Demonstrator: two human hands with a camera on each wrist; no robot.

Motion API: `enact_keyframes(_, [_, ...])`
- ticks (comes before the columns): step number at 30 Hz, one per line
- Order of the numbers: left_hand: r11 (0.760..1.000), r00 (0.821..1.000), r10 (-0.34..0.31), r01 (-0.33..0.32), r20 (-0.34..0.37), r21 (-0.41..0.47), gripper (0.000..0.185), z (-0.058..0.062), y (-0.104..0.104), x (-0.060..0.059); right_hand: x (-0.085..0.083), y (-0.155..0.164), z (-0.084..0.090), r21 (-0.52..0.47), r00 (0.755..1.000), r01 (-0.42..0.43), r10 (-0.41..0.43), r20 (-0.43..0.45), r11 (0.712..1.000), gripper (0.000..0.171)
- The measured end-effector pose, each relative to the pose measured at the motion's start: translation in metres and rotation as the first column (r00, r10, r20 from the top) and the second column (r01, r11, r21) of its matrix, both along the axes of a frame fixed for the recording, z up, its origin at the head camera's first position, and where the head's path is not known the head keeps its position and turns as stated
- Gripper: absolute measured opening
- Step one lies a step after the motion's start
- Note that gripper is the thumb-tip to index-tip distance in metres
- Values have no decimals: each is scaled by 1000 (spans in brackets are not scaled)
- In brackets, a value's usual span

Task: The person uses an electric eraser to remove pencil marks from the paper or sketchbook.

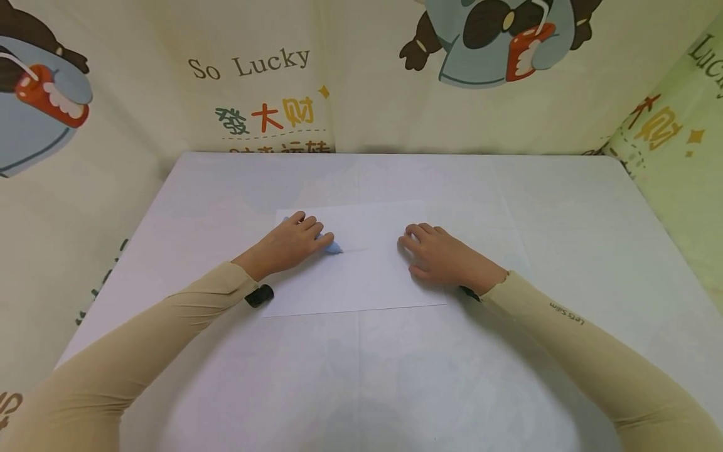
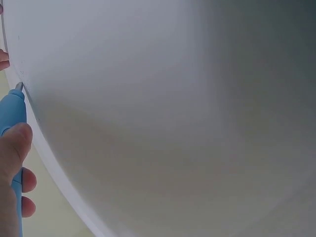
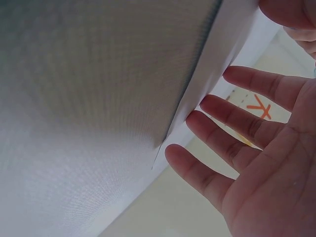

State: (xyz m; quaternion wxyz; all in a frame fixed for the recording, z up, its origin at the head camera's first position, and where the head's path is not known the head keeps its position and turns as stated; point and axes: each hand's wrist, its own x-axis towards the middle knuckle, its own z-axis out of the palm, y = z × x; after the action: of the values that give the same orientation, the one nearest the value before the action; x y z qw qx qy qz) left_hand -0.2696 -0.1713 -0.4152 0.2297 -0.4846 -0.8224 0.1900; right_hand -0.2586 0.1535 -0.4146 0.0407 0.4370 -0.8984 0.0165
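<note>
A white sheet of paper (image 1: 361,276) lies flat on the white table (image 1: 361,376). My left hand (image 1: 299,240) rests on the sheet's far left part and grips a light blue pen (image 1: 333,247), whose tip points right and touches the paper. In the left wrist view the thumb curls over the blue pen (image 2: 12,111), tip down on the paper (image 2: 173,123). My right hand (image 1: 435,254) lies palm down on the right part of the sheet. In the right wrist view the right hand's fingers (image 3: 232,143) are straight and spread, near the paper's corner (image 3: 207,84).
Printed cloth walls (image 1: 260,94) with cartoon figures and lettering close off the table at the back and on both sides. A black wrist camera (image 1: 259,295) sits at the left cuff. Bare table surrounds the sheet on every side.
</note>
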Motion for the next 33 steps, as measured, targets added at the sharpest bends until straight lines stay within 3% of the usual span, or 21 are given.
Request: enact_keyframes(33, [1000, 1000, -15, 15, -5, 22, 22, -2, 2, 2, -1, 3, -6, 0, 1000, -4, 4, -12, 1000, 39])
